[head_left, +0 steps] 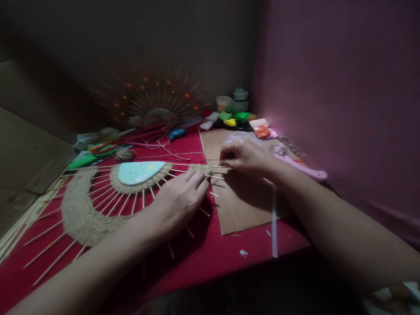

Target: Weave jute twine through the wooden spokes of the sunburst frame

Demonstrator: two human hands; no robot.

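A half-round piece of thin sticks and woven twine (pixel 78 210) lies on the red table, with a light blue half disc (pixel 141 172) at its centre. My left hand (pixel 182 197) rests on the right end of the woven band, its fingers together over the sticks near the twine edge. Just right of it, my right hand (pixel 241 156) is closed in a pinch by the stick tips, above the cardboard. What its fingertips pinch is too small to make out, perhaps hidden by the fingers.
Cardboard (pixel 243 210) lies under the right hand. A glue stick (pixel 274 223) crosses its front edge. Behind are a twine ball (pixel 124 155), clay packets (pixel 241 116), a cup (pixel 223 103) and a finished stick fan (pixel 159 100). A pink tool (pixel 305 169) lies at right.
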